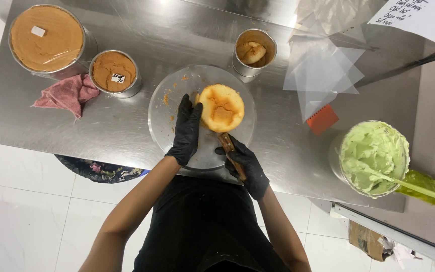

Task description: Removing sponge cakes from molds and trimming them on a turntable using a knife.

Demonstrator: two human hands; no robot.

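A small round golden cake (pixel 222 107) sits on a round metal turntable (pixel 177 113) on the steel table. My left hand (pixel 186 129), in a black glove, rests flat against the cake's left side. My right hand (pixel 246 165), also gloved in black, grips the wooden handle of a knife (pixel 227 143). The blade runs under or into the cake's near edge and is hidden. Orange crumbs lie scattered on the turntable's left part.
Two tins of brown cake (pixel 46 38) (pixel 114 71) stand at the back left by a pink cloth (pixel 67 94). A small tin (pixel 254 52) stands behind the turntable. Clear plastic sheets (pixel 323 70), an orange scraper (pixel 321 119) and a tub of green cream (pixel 373 157) lie right.
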